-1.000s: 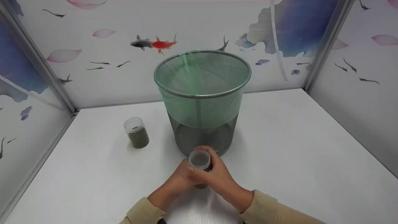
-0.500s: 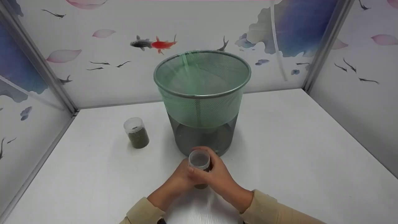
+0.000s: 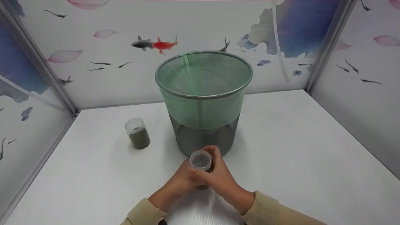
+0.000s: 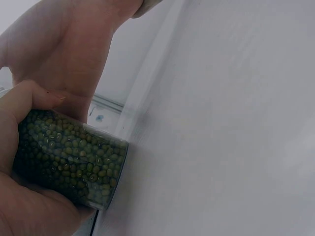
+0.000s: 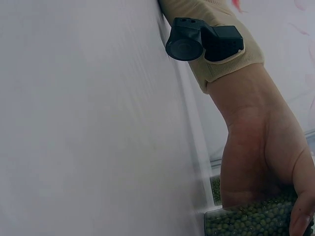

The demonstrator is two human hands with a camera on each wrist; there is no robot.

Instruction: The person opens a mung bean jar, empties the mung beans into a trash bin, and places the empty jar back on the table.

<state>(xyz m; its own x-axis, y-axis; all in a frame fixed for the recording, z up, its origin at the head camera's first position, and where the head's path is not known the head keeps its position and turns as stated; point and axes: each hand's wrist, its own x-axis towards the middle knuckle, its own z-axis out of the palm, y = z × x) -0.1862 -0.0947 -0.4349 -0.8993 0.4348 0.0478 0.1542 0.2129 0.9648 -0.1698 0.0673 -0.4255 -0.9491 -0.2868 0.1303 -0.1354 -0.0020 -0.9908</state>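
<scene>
Jar, clear-walled, holding small green beans, is gripped between both curled hands.

No text, label, brand, number or sign can be read in any of the three views. Nothing legible shows on the held jar, the standing jar or the bin. The printed wall and the black device show no readable characters either.
</scene>
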